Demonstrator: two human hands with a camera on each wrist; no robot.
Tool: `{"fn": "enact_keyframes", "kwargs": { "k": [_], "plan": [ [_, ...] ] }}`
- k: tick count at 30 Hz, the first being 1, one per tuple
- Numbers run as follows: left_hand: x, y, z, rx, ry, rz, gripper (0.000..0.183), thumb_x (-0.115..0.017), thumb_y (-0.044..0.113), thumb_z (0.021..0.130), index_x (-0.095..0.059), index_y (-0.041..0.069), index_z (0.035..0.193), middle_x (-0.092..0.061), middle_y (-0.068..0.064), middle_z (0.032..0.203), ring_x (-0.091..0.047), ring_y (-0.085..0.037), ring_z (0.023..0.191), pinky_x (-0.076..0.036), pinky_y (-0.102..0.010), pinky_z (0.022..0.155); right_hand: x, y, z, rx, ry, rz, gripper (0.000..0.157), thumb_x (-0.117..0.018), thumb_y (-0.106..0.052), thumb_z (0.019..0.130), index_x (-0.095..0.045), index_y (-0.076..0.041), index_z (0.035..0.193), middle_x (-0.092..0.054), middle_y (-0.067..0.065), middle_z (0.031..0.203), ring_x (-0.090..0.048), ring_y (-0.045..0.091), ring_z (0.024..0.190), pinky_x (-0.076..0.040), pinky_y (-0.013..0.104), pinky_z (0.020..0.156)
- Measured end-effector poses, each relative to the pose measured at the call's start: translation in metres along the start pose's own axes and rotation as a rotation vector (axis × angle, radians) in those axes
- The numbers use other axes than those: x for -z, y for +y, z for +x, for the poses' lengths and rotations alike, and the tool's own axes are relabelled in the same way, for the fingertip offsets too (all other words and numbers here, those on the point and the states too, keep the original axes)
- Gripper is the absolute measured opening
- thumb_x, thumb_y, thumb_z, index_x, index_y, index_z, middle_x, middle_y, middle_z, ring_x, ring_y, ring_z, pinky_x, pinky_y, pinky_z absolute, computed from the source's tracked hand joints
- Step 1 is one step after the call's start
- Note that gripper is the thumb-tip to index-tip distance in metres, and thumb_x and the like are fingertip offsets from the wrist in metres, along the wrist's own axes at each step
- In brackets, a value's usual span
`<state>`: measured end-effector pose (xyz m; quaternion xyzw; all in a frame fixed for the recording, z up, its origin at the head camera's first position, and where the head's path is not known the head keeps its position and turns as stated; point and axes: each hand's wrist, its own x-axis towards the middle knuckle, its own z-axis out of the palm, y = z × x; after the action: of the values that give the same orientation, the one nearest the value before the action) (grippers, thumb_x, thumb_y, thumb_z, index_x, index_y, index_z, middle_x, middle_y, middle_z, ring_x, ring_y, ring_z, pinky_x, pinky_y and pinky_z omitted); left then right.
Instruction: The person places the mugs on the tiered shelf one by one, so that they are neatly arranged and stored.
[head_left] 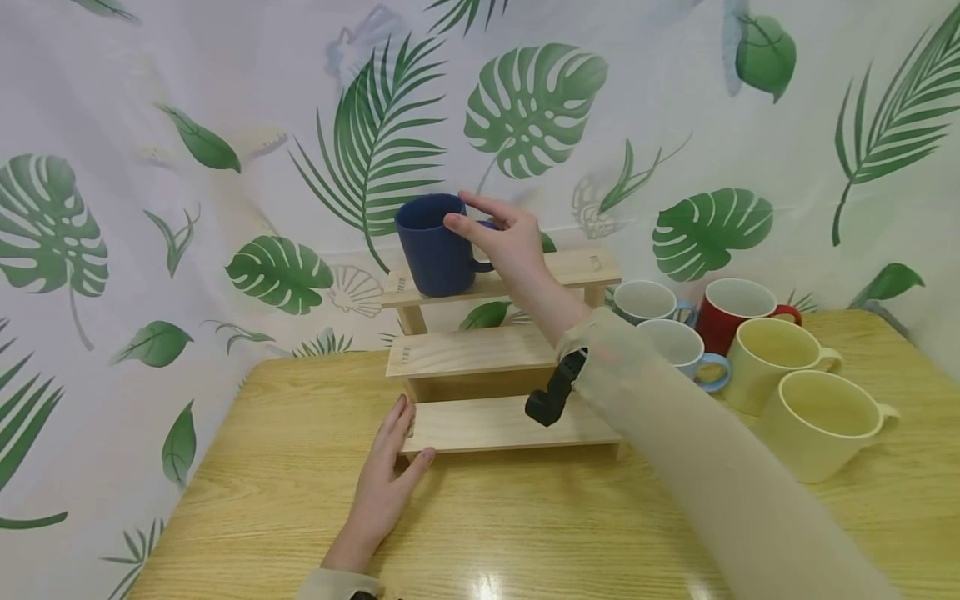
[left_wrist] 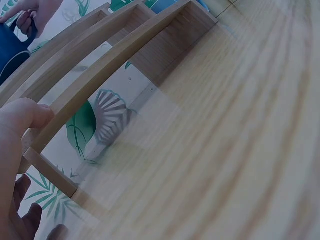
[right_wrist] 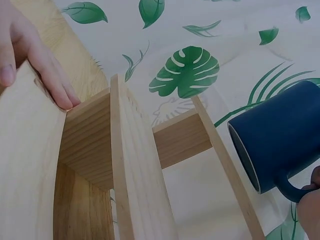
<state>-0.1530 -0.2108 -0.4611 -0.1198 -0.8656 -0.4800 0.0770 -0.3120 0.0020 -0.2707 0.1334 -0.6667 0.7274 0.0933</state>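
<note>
Fingers of the right hand (head_left: 517, 246): curled at the handle (right_wrist: 289, 190) of the blue mug (head_left: 438, 260), with the index finger and thumb reaching up to the rim; some fingertips are hidden.
Fingers of the left hand (head_left: 381, 485): fairly straight and apart from the thumb, resting at the left end of the bottom board (head_left: 487, 427), thumb by its front edge.
Blue mug: mouth up and close to upright, at the left end of the top board (head_left: 573, 268); part of its base shows in the right wrist view, and I cannot tell whether it touches the wood.
Mug handling: likely stiff, moderately heavy and breakable if ceramic; the smooth wall could slip under light fingertips.
Best hold: the handle looks surest, with a thumb or finger steadying the rim against tipping.
Wooden rack (head_left: 468, 354): three stepped boards on the table (head_left: 262, 467); probably light enough to shift if knocked, so an end of a board is a sensible place to steady it.
Mugs at the right: a red mug (head_left: 716, 327), a front yellow mug (head_left: 806, 442) and others stand close together beside the rack.
</note>
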Motion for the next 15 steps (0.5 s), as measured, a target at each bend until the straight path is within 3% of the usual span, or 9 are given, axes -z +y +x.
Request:
{"fn": "enact_keyframes", "kwargs": {
  "k": [3, 6, 11, 15],
  "plan": [
    [0.0, 0.0, 0.0, -0.001, 0.004, 0.0, 0.068, -0.057, 0.039, 0.096, -0.025, 0.021, 0.153, -0.014, 0.002, 0.159, -0.015, -0.02, 0.143, -0.02, -0.056, 0.109, -0.004, 0.003, 0.003, 0.022, 0.008, -0.015, 0.046, -0.079, -0.027, 0.08, -0.068, -0.019, 0.123, -0.053, -0.002, 0.133, -0.045, 0.014, 0.098, -0.038, 0.027, 0.077],
    [0.001, 0.0, 0.0, -0.004, 0.004, -0.001, 0.068, -0.057, 0.039, 0.095, -0.025, 0.021, 0.153, -0.013, 0.006, 0.158, -0.015, -0.02, 0.143, -0.02, -0.056, 0.109, -0.007, 0.006, 0.007, 0.023, 0.01, -0.008, 0.046, -0.08, -0.027, 0.079, -0.068, -0.02, 0.123, -0.054, -0.001, 0.131, -0.042, 0.014, 0.089, -0.035, 0.027, 0.07],
    [0.0, -0.002, 0.0, -0.002, 0.007, -0.003, 0.068, -0.058, 0.039, 0.095, -0.025, 0.022, 0.153, -0.012, 0.01, 0.157, -0.015, -0.019, 0.143, -0.022, -0.055, 0.108, -0.01, 0.01, 0.011, 0.027, 0.006, -0.006, 0.046, -0.08, -0.026, 0.079, -0.068, -0.019, 0.123, -0.054, -0.002, 0.131, -0.045, 0.011, 0.092, -0.037, 0.024, 0.072],
    [-0.001, -0.003, 0.001, -0.01, 0.011, -0.01, 0.068, -0.058, 0.038, 0.095, -0.026, 0.022, 0.152, -0.013, 0.01, 0.157, -0.016, -0.02, 0.142, -0.021, -0.055, 0.109, -0.013, 0.014, 0.015, 0.042, -0.001, 0.002, 0.046, -0.081, -0.022, 0.078, -0.068, -0.017, 0.122, -0.062, -0.002, 0.108, -0.043, 0.012, 0.079, -0.035, 0.024, 0.064]
  ]
}}
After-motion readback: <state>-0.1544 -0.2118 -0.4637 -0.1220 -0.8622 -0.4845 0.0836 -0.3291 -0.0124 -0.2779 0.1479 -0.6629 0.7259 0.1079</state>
